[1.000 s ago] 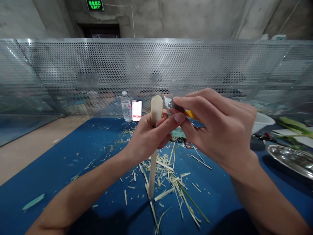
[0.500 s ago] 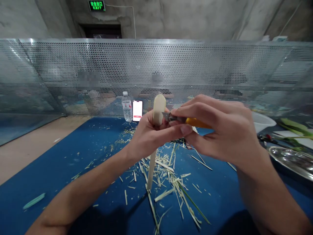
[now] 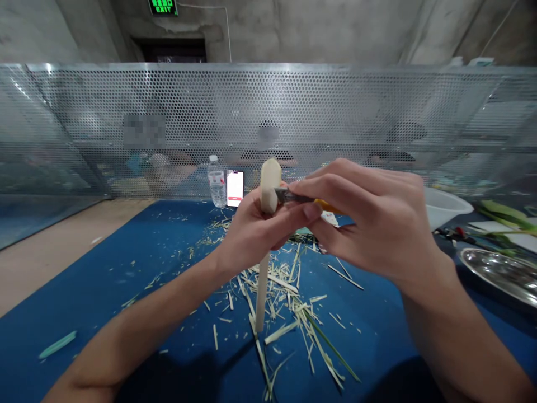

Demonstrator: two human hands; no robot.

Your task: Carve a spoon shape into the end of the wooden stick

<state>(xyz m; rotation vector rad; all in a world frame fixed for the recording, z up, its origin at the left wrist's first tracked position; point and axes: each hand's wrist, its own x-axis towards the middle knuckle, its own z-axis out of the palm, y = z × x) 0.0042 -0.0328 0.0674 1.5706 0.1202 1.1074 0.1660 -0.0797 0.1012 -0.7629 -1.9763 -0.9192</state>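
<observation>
My left hand is closed around a pale peeled stalk, which stands nearly upright. The stalk's thick, rounded top rises above my fingers, and its long thin lower part hangs below the hand over the shavings. In my right hand is a craft knife with a yellow handle, gripped between thumb and fingers. Its blade points left and meets the side of the stalk's thick part, so the blade tip is hard to see. My left thumb lies beneath the knife, close to my right fingers.
Pale shavings and green strips litter the blue table. A water bottle and a lit phone stand by the perforated metal screen. At right are a white bowl, a metal tray and green leaves.
The knife blade has moved left against the stalk, and less of the yellow handle shows. The stalk has turned slightly, its lower end shifting a little right.
</observation>
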